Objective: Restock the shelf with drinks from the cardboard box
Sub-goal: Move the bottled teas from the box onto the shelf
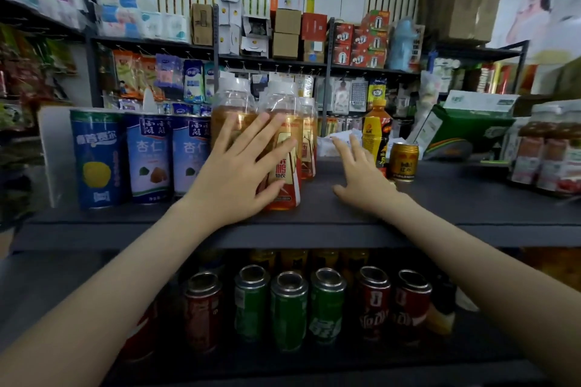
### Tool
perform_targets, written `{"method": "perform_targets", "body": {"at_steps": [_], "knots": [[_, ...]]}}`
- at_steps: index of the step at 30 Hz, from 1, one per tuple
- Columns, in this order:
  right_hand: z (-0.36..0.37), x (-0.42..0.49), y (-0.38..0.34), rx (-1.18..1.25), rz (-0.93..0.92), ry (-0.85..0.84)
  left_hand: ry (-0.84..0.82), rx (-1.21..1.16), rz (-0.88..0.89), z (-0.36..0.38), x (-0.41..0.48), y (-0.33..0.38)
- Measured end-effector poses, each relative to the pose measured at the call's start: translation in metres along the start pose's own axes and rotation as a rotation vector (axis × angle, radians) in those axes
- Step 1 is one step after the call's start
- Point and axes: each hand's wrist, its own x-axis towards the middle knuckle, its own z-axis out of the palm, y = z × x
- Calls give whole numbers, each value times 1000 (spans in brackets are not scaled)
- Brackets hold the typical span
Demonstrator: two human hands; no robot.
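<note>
Left hand was flat and unclenched, fingers spread straight against the front tea bottle, thumb low on its label; nothing grasped. Right hand was also released, fingers splayed low over the top shelf; contact with the board unclear. Front tea bottle stood upright mid-shelf, more like it packed tight behind. Left of them: pale-blue cans, then a dark-blue can. Right of the right hand: orange-capped bottle, gold can just beside it. Lower shelf held red and green cans

Small shop; shelves of canned drinks, hanging packaged goods
</note>
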Motion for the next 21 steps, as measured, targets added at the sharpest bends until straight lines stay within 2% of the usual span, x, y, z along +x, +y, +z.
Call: {"method": "perform_targets", "body": {"at_steps": [3,6,8,11,14,17,21], "knots": [[-19,-47,-18,-40,-63,138,39,-180,-118,-27,-27,27],[-31,-104,-50,-5,-325,377,49,-344,-257,-57,-74,62],[-26,-146,-76,109,-485,419,-9,-396,-326,-74,-114,85],[8,-207,-112,308,-641,240,-191,-443,-489,-97,-188,121],[59,-264,-146,443,-673,-53,-433,-479,-791,-122,-280,161],[106,-312,-188,500,-699,-370,-716,-399,-1026,-166,-372,194],[148,-363,-257,572,-758,-667,-1012,-249,-1271,-246,-473,222]]}}
